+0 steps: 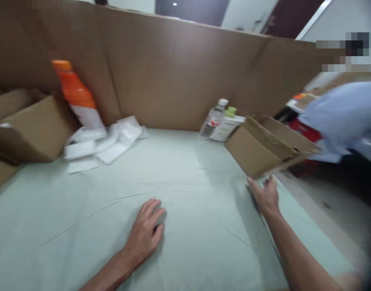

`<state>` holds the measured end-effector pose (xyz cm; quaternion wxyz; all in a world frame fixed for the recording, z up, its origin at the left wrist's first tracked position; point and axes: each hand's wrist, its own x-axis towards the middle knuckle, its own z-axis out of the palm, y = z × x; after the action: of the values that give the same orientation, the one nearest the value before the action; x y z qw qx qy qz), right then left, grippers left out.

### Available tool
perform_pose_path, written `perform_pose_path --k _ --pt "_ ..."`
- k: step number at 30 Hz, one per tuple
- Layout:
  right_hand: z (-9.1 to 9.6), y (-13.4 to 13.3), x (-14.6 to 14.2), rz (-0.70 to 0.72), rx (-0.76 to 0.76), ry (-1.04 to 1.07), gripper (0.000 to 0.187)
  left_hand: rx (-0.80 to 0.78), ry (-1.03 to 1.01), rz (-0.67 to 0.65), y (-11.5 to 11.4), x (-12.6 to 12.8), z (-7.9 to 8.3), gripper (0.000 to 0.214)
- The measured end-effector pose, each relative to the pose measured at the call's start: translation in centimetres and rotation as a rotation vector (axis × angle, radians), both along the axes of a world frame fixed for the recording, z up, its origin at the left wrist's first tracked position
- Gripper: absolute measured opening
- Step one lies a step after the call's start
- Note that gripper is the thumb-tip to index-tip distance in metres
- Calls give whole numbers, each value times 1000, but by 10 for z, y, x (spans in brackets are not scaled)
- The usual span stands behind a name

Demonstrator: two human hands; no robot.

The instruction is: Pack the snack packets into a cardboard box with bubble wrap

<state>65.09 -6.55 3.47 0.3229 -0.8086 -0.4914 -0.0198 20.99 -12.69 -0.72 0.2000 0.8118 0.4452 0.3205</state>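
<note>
My left hand [147,226] rests on the pale green cloth [179,173], fingers loosely spread and nothing in them. Just in front of my right hand [266,197] is the near lower corner of an open cardboard box [253,149]. The thumb and fingers of that hand are apart, with nothing visible between them; I cannot tell whether they touch the box. Behind this box stand a clear plastic bottle with a white cap [214,120] and a white bottle with a green cap [225,127].
An orange and white bottle [79,95] leans at the back left beside several white packets [118,139]. Another cardboard box [39,129] stands at the left edge. A tall cardboard panel [179,72] closes off the back. A person in a light blue sleeve [343,109] is at the right.
</note>
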Motion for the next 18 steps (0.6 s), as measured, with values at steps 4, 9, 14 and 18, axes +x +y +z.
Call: perform_pose_path --k 4,9,14,18 --pt "-35 -9 -74 252 -124 -40 49 -188 25 -131 -3 -10 18 47" --pt "-41 -26 -218 1002 -117 -102 47 -94 -2 -2 8 -71 48 40" --pt "-17 -48 -331 1591 -348 -78 61 178 48 536 55 -185 99 34" --pt "-28 -41 -356 1655 -433 -7 75 252 0 756 101 -250 146 49"
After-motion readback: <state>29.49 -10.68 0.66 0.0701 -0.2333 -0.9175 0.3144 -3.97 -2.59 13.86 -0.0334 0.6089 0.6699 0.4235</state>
